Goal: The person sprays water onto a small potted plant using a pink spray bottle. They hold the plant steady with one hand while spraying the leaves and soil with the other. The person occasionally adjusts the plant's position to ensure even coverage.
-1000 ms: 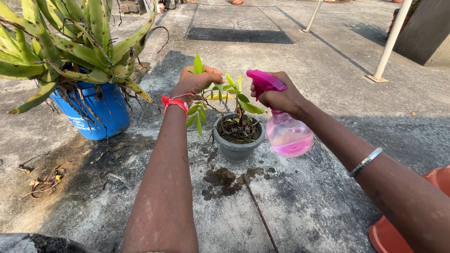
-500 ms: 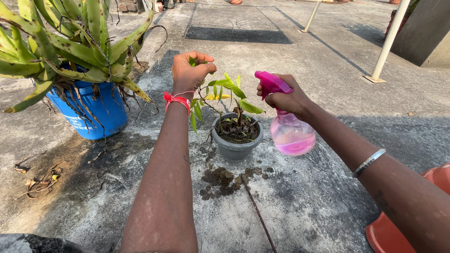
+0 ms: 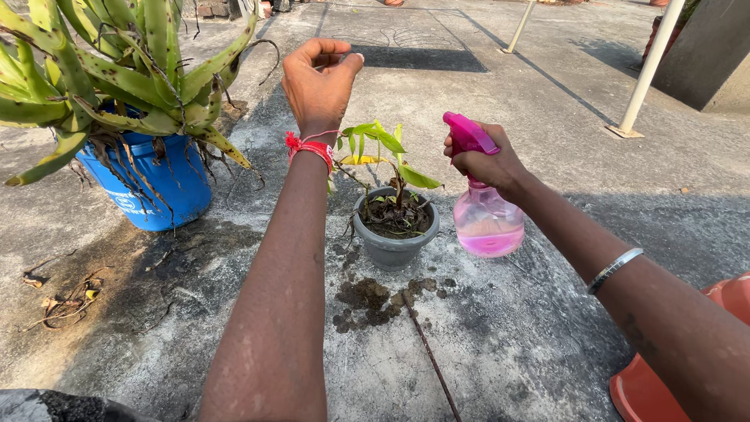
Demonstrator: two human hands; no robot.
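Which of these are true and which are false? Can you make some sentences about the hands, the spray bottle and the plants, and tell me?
1. The right hand holds a pink spray bottle. True.
2. The left hand grips the leaves of the small plant. False: it is raised above the plant, loosely curled, and touches nothing.
3. The small plant grows in a grey pot. True.
4. The spiky aloe plant stands in a red bucket. False: its container is blue.
5. The spray bottle is completely full. False: pink liquid fills only its bottom part.
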